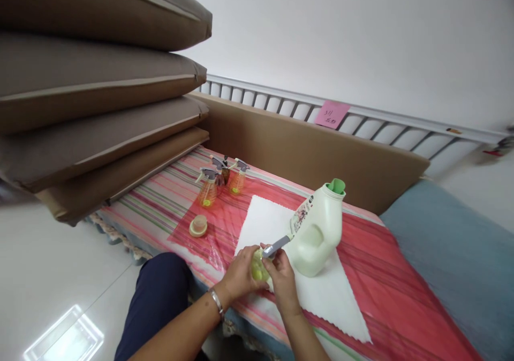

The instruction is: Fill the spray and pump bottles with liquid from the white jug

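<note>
My left hand [241, 274] is wrapped round a small clear bottle of yellow liquid [257, 268] over the near edge of a white cloth [321, 291]. My right hand [283, 275] grips the bottle's grey spray head [276, 247] from the right, fingers closed on it. A big cream detergent jug [317, 232] with a green spout stands on the cloth just behind my hands.
Three small spray bottles [223, 181] stand at the far left of the striped red table cover [393, 307]. A round cream cap [198, 225] lies nearer. Stacked brown cushions [96, 109] overhang the left side. A cardboard panel [313, 147] runs behind.
</note>
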### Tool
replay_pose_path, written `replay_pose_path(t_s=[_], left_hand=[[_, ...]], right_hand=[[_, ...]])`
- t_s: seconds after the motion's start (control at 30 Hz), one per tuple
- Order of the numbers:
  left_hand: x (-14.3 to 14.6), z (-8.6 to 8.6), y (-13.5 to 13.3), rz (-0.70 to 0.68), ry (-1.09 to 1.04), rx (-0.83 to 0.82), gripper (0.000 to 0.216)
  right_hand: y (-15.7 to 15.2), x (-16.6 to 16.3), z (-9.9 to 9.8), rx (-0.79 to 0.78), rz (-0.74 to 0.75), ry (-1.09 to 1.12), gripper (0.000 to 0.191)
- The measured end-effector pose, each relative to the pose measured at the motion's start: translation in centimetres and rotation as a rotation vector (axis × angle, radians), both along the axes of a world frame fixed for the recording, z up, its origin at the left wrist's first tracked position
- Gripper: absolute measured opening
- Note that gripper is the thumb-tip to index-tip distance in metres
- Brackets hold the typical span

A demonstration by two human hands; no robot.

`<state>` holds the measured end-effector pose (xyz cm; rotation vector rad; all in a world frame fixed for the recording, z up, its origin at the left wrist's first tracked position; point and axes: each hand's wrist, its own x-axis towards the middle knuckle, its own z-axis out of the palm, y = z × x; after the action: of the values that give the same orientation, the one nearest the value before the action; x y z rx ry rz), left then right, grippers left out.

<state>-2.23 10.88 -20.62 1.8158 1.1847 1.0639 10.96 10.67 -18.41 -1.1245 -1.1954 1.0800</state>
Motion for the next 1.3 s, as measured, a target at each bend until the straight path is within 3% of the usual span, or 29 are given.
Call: replay_pose_path(t_s=[0.1, 0.17, 0.3, 0.4, 0.47, 0.57, 0.83, 1.1, 1.3], left_hand=[[-0.9, 0.8, 0.1, -0.037, -0.002, -0.033, 0.089], [-2.0, 2.5, 0.1, -0.014, -0.012, -0.08, 0.087], [-3.4, 8.9, 0.2, 0.037, -0.001, -0.081, 0.062], [-2.3, 13.4, 0.6, 0.077, 0.245, 0.001, 0.05], [-1.0, 14.9, 0.9, 0.087, 0.466, 0.022, 0.034], [0.7, 15.5, 1.3, 0.093, 0.656, 0.031, 0.016], [1.5, 15.9, 1.3, 0.079, 0.772, 0.045, 0.016], [1.2, 15.5, 1.6, 0.068, 0.774, 0.035, 0.019], [0.6, 15.2, 1.8, 0.074, 0.718, 0.011, 0.019]], right_hand=[[0.1, -0.1, 0.2, 0.016, -0.011, -0.019, 0.039], [0.1, -0.2, 0.4, 0.025, -0.018, -0.033, 0.038], [0.0, -0.7, 0.9, 0.056, -0.032, -0.059, 0.035], [-0.1, -1.1, 0.9, 0.098, -0.046, -0.077, 0.032], [-0.2, -1.4, 0.9, 0.124, -0.051, -0.089, 0.03], [-0.4, -1.6, 1.3, 0.149, -0.05, -0.1, 0.026], [-0.6, -1.2, 2.1, 0.176, -0.051, -0.125, 0.024], [-0.6, -1.7, 2.0, 0.197, -0.195, -0.17, 0.03], [-0.9, -2.2, 1.7, 0.215, -0.198, -0.251, 0.022]])
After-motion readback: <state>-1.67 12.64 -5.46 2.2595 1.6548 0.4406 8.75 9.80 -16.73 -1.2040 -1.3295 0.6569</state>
